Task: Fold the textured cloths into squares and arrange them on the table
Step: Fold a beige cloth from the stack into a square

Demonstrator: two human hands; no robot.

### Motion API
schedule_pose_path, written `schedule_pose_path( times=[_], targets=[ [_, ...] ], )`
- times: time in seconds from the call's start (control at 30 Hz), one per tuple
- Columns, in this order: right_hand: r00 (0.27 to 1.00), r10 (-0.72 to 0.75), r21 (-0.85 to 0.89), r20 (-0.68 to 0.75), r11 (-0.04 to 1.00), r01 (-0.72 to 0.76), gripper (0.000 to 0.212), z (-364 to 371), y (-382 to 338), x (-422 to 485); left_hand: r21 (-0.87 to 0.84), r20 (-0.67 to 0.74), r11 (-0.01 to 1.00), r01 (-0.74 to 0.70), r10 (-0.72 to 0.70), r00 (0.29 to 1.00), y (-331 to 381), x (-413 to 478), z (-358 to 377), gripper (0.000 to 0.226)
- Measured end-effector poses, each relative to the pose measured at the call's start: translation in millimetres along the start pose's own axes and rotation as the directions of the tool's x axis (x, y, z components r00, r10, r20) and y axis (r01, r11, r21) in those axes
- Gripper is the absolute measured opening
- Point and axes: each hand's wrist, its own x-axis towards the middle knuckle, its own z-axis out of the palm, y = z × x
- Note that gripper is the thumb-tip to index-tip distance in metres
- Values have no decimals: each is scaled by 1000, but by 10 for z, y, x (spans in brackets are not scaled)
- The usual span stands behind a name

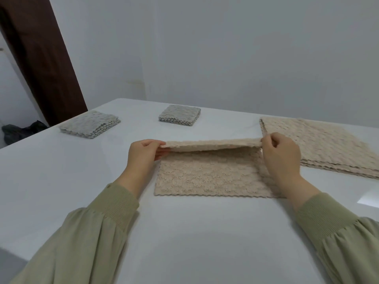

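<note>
Beige cloth [209,175] lay flat near the middle of the white table [184,232], its far edge lifted and doubled toward the person. Left hand [143,154] pinched the raised left corner; right hand [281,154] pinched the raised right corner. Stack of unfolded beige cloths [328,146] sat just right. Two folded grey piles, one at far left [90,125] and one at far centre [179,115], sat well apart.

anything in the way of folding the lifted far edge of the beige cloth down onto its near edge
Nothing visible does. The left hand and right hand pinch the raised edge's corners; the beige cloth has its near half lying bare. The unfolded stack sits to the right, both grey stacks farther back.
</note>
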Motion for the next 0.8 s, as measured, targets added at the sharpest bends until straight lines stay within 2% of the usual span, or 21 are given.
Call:
schedule_pose_path(
  times=[0.1, 0.13, 0.2, 0.23, 0.3, 0.43, 0.57, 0.67, 0.8],
  targets=[
    [991, -15, -185, 131, 982, 39, 27, -91, 160, -122, 134, 71, 990, 44, -54, 996, 32, -130, -53, 20],
    [984, -8, -253, 177, 966, 53, 23, -106, 223, -155, 261, 74, 965, -8, -12, 997, 27, -163, -79, 20],
    [975, 21, -304, 221, 951, 48, 30, -137, 310, -192, 529, 76, 832, -168, 150, 986, 8, -194, -130, 17],
    [975, 21, -300, 220, 953, 47, 31, -154, 327, -199, 593, 81, 777, -213, 206, 975, 6, -199, -150, 15],
    [978, 10, -288, 211, 956, 53, 30, -171, 323, -198, 620, 92, 747, -238, 231, 968, 3, -170, -166, 13],
    [972, 36, -255, 231, 967, 24, 25, -160, 320, -168, 715, 169, 658, -238, 168, 971, -56, -77, -171, 9],
    [952, 66, -222, 298, 975, 2, 14, -162, 301, -178, 704, 220, 667, -244, 122, 968, -71, -62, -177, 24],
    [953, 56, -247, 298, 969, 20, 23, -143, 326, -174, 682, 260, 687, -249, 90, 961, -45, -101, -150, 37],
    [951, 48, -242, 304, 970, 28, 32, -127, 331, -173, 734, 312, 605, -309, 104, 944, -78, -118, -117, 42]
  ],
)
